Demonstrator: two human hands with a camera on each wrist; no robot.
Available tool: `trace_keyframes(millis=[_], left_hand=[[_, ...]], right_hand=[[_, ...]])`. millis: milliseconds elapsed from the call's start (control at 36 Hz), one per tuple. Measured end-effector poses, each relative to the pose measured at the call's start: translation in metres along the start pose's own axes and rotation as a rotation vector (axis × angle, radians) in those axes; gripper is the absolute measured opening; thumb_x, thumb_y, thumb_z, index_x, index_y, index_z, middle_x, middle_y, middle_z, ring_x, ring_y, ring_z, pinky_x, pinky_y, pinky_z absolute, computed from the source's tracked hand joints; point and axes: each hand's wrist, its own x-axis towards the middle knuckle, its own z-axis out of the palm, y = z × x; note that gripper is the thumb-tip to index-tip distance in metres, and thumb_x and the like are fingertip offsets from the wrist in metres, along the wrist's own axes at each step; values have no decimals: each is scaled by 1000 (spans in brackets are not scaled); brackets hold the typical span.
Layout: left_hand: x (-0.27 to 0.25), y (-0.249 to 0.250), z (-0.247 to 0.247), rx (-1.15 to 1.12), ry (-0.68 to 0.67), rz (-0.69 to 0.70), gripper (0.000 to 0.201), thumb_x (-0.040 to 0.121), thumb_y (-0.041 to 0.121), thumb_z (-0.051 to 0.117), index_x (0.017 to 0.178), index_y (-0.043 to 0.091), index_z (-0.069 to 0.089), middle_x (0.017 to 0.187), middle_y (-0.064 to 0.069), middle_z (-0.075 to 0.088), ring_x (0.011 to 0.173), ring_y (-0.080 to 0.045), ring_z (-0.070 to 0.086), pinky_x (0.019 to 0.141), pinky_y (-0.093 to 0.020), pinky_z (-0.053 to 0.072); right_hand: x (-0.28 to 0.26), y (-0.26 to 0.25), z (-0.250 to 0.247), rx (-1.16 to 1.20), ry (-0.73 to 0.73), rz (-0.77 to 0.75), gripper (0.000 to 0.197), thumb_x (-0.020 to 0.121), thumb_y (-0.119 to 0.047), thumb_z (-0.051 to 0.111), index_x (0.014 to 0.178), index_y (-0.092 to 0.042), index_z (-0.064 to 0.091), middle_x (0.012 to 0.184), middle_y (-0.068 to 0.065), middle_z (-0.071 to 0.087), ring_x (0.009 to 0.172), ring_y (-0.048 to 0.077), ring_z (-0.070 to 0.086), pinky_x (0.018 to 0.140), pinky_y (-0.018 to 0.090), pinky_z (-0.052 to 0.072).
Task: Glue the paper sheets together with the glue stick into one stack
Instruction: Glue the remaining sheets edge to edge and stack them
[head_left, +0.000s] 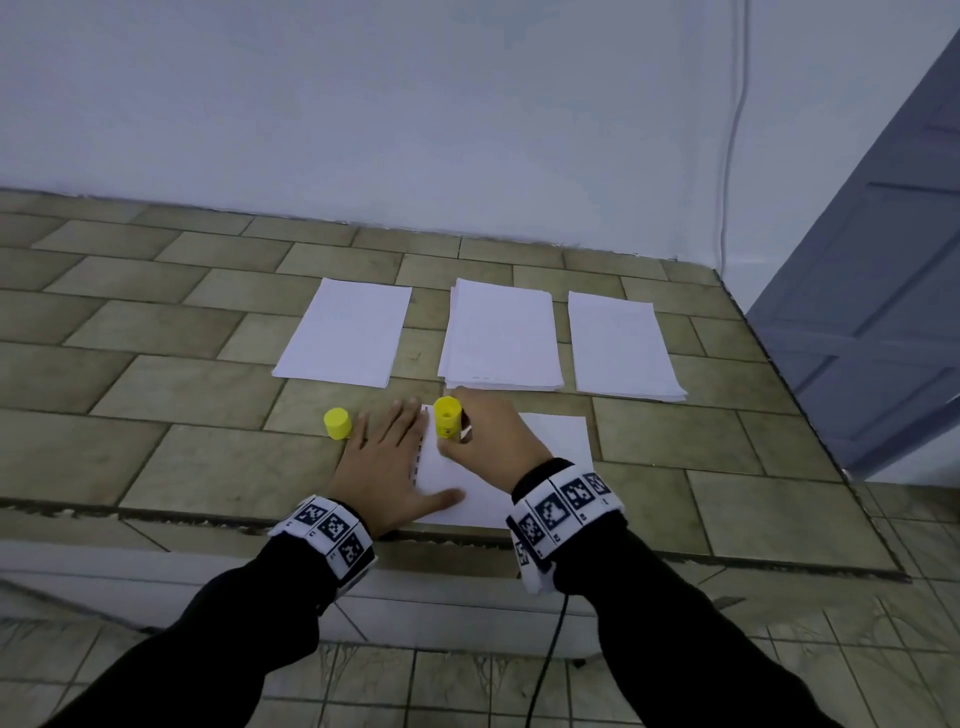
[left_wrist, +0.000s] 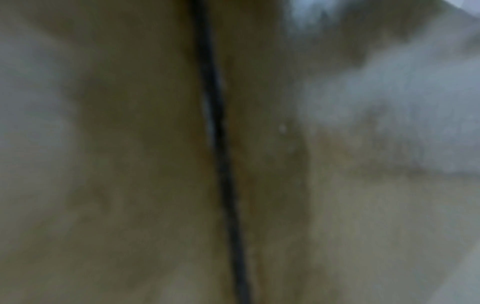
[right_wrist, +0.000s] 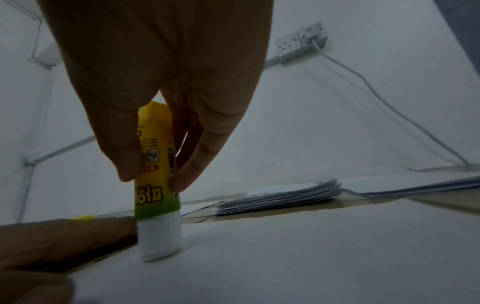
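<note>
From the head view the right hand (head_left: 485, 441) pinched the yellow glue stick (head_left: 447, 417) near the far left corner of the near paper sheet (head_left: 545, 447), but the stick's lower end was hidden there; the right wrist view showed it, the white glue end (right_wrist: 159, 238) touching the sheet, with thumb and fingers (right_wrist: 124, 156) clamped on the yellow barrel. The stick stood nearly upright, its long axis vertical, glue end down and base up. The left hand (head_left: 387, 462) lay flat with fingers straight and together, pressing the sheet's left edge, thumb spread across the paper; the left wrist view gave only a blurred tiled surface and a dark cable. Only the head view showed the yellow cap (head_left: 337, 423) standing on the tiled ledge (head_left: 182, 389) just left of the left hand, and three paper piles in a far row: the left pile (head_left: 345, 332), the middle pile (head_left: 501, 338) and the right pile (head_left: 621, 348). The right wrist view alone showed a wall socket (right_wrist: 302, 41) with a white cord.
</note>
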Motion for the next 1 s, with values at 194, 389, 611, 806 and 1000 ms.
trace_keyframes(millis=[194,389,611,806,1000], left_hand=[[0,0,-1,-6,-14,-10,137,48,99,-13,156,15,-2,164,2,-10,150,-14,-11,121,-49,-5],[1,-1,3,3,-14,-5,135,49,98,-14,156,16,-3,163,3,-12,149,-14,-13,121,-49,-6],[1,-3,8,-38,46,14,93,79,62,-16,157,16,6,164,1,-2,151,-16,-5,120,-45,-7],[1,-5,8,-65,79,36,85,84,50,-12,156,13,14,164,-2,5,151,-19,2,119,-47,-3],[3,-12,13,-63,61,91,85,79,48,4,154,8,13,160,-6,1,147,-24,-4,118,-52,0]], right_hand=[[-36,49,-32,56,107,136,25,89,-19,60,74,0,54,74,20,61,70,35,59,68,53,51],[-72,86,-69,-22,246,204,10,80,-12,72,82,-11,62,81,4,68,76,19,66,67,26,52],[-69,60,-53,57,217,94,13,80,-11,73,86,-4,64,84,7,69,73,15,64,68,28,55],[-45,11,-4,100,-53,-97,15,80,-12,72,82,-7,58,87,8,63,77,22,61,72,41,54],[-37,-10,14,27,-100,-154,18,83,-14,69,96,-5,60,94,14,63,82,27,59,75,46,50]])
